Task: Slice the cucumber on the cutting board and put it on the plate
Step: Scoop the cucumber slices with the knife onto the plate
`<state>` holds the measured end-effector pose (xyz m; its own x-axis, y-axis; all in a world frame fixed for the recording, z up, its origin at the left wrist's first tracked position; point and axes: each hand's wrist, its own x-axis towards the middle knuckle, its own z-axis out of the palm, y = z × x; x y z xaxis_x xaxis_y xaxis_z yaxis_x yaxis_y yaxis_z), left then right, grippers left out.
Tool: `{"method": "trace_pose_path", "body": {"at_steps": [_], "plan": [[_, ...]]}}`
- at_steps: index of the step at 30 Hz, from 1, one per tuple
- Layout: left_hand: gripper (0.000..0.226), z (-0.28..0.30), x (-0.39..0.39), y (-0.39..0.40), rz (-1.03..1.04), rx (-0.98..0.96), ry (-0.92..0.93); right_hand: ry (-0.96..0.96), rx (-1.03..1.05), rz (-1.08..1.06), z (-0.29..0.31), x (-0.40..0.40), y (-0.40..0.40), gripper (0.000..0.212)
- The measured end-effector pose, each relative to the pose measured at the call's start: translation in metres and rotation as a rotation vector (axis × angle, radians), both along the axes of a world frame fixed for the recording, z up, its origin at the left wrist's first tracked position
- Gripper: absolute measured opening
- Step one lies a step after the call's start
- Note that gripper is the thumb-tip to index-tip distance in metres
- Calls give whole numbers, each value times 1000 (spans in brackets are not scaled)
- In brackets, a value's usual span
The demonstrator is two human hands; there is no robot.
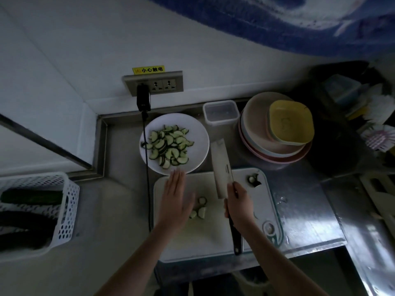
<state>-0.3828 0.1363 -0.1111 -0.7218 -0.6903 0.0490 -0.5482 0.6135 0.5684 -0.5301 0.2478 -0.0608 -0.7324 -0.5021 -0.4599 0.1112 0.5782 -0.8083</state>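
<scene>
A white plate (pixel 198 133) behind the cutting board (pixel 213 238) carries a heap of cucumber slices (pixel 168 145). A few cucumber pieces (pixel 199 210) lie on the board's middle, and a cucumber end (pixel 253 180) sits near its far right corner. My left hand (pixel 175 201) is flat with straight fingers over the board's left part, fingertips near the plate's rim. My right hand (pixel 238 205) grips the handle of a cleaver (pixel 222 167), whose blade points away toward the plate's right side.
A white perforated basket (pixel 64 210) with dark vegetables stands at the left. A stack of bowls (pixel 277 133) and a clear container (pixel 221 113) sit behind the board. A black cable (pixel 146 167) hangs from a wall socket across the plate's left edge. A brush lies far right.
</scene>
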Motion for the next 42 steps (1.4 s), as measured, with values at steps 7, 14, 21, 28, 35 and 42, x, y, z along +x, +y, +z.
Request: {"method": "trace_pose_path", "body": {"at_steps": [7, 14, 21, 28, 35, 42], "plan": [[50, -25, 30, 66, -40, -49, -100, 117, 112, 81, -18, 35, 69, 33], [28, -15, 34, 64, 73, -106, 38, 84, 188, 85, -28, 64, 81, 31], [24, -6, 5, 62, 348, 162, 262, 23, 150, 41, -27, 76, 80, 30], [68, -2, -23, 89, 171, 388, 188, 50, 156, 106, -28, 98, 76, 27], [65, 2, -21, 84, 123, 441, 116, -102, 59, 69, -27, 120, 66, 24], [60, 41, -39, 57, 48, 355, 153, -84, -25, 34, 3, 103, 43, 27]]}}
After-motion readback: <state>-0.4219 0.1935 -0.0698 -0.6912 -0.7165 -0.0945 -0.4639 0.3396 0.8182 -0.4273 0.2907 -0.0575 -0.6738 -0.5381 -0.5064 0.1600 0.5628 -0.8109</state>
